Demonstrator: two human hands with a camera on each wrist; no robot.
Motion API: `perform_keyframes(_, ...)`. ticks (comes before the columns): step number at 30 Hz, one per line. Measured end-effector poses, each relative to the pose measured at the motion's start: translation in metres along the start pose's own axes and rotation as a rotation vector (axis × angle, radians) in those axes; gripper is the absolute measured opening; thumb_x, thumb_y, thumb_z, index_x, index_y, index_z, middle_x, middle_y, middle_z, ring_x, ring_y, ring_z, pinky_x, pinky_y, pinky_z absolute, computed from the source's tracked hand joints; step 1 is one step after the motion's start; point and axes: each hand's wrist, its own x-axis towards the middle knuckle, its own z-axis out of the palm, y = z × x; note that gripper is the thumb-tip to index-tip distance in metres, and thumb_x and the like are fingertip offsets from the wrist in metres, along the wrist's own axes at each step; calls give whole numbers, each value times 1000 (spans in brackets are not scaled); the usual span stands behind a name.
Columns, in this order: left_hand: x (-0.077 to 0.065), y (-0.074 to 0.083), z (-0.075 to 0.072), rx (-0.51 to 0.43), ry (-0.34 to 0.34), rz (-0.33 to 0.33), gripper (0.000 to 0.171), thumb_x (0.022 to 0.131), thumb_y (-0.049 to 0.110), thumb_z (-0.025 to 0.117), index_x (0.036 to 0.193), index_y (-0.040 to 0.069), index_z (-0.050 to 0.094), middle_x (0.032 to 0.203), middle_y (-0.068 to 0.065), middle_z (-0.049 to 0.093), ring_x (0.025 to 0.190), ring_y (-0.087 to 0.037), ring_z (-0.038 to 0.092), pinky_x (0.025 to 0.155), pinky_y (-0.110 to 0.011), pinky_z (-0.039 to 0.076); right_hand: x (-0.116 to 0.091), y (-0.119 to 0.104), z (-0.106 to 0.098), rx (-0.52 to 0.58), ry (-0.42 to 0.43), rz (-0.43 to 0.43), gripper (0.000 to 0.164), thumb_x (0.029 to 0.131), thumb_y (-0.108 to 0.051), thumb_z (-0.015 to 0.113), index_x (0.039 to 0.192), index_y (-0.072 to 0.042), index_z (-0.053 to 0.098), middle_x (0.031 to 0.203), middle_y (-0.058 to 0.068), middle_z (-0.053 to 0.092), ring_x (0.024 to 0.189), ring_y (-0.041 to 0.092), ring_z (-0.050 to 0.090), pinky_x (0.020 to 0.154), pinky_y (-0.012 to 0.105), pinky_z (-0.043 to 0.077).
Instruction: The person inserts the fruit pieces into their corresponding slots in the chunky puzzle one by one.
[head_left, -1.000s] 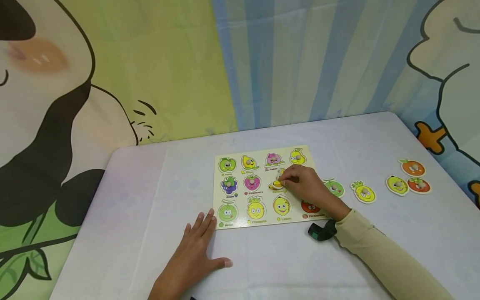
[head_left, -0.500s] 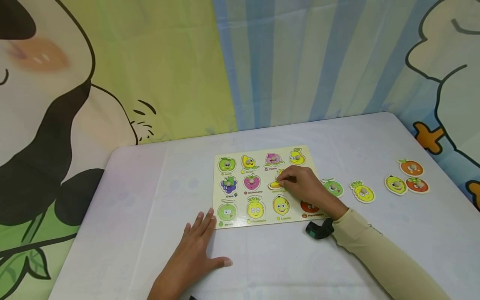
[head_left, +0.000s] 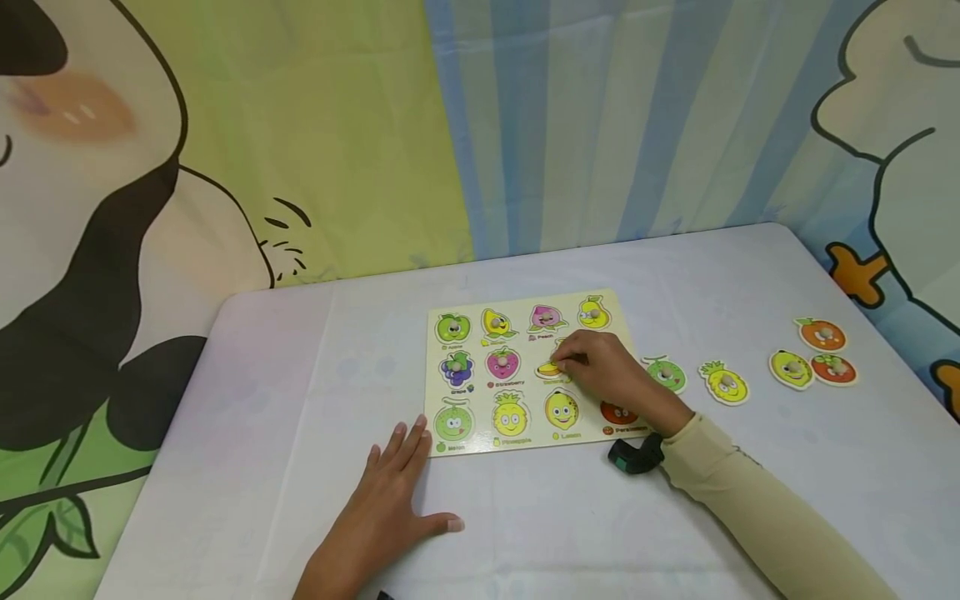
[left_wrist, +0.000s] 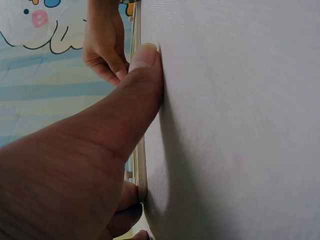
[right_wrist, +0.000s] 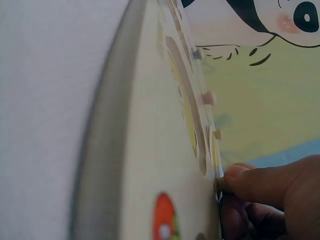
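In the head view, a cream fruit puzzle board (head_left: 480, 442) lies on the table. My right hand (head_left: 611, 367) reaches over its right half and pinches the banana puzzle piece (head_left: 549, 369) at the banana spot. The right wrist view shows thumb and fingers (right_wrist: 280, 190) on a small knob close against the board's face. Apple (head_left: 453, 327), grape (head_left: 456, 367) and strawberry (head_left: 502, 363) pieces with knobs sit in the board. My left hand (head_left: 393, 492) lies flat with spread fingers, fingertips at the board's left edge. The right hand hides part of the board.
To the board's right lie loose knobbed pieces: melon (head_left: 667, 375), pineapple (head_left: 726, 385), lemon (head_left: 791, 369), an orange fruit (head_left: 822, 334) and a red fruit (head_left: 835, 369). The white-covered table (head_left: 337, 375) ends at a cartoon-printed cloth backdrop (head_left: 360, 150).
The banana piece, tilted one second ago, now lies flatter at its spot under my right fingers. My left hand stays in place.
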Motion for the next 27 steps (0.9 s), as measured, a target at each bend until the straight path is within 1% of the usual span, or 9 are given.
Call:
perform_keyframes(5, 0, -1, 0, -2, -2, -3, 120, 60, 75, 71, 150, 3, 36, 159, -6, 22, 147, -31, 12, 114, -58, 15, 0, 0, 1, 19, 17, 53, 10, 88, -7, 72, 97, -10, 76, 97, -1, 68, 87, 14, 61, 77, 32, 52)
perform_keyframes(10, 0, 0, 0, -10, -2, -3, 120, 60, 75, 71, 150, 4, 35, 159, -6, 22, 147, -31, 12, 114, -57, 14, 1, -3, 0, -2, 13, 51, 9, 88, -6, 72, 96, -8, 76, 96, 0, 68, 87, 15, 62, 76, 33, 52)
perform_keyframes(14, 0, 0, 0, -10, -6, -6, 120, 60, 73, 73, 150, 4, 36, 159, -6, 23, 147, -31, 12, 114, -58, 14, 0, -2, 0, 11, 13, 45, 11, 89, -7, 70, 99, -8, 75, 99, 1, 68, 91, 17, 62, 79, 35, 52)
perform_keyframes(18, -2, 0, 0, -20, -18, -21, 120, 59, 75, 72, 149, 3, 37, 159, -7, 24, 147, -31, 12, 114, -58, 14, -6, 1, 3, 48, 66, 67, 13, 90, -10, 71, 102, -10, 75, 102, 1, 69, 92, 16, 63, 80, 35, 52)
perform_keyframes(21, -3, 0, 2, -20, -21, -33, 121, 58, 76, 71, 149, 4, 38, 159, -6, 24, 147, -31, 12, 114, -58, 14, -9, 1, 2, 78, 110, 99, 16, 89, -12, 72, 104, -9, 75, 102, 1, 70, 88, 14, 63, 77, 32, 52)
perform_keyframes(24, -2, 0, 3, -15, -16, -35, 121, 57, 76, 71, 149, 5, 39, 159, -5, 24, 147, -30, 12, 114, -58, 14, -12, 1, -5, 90, 140, 119, 19, 90, -11, 71, 107, -6, 74, 103, 4, 70, 86, 15, 63, 72, 29, 52)
perform_keyframes(27, -1, 0, 2, -12, -10, -26, 120, 57, 75, 72, 149, 5, 38, 159, -5, 23, 147, -30, 12, 114, -58, 14, -16, 5, -15, 94, 180, 138, 20, 91, -9, 70, 110, -3, 72, 105, 6, 69, 87, 17, 64, 69, 24, 53)
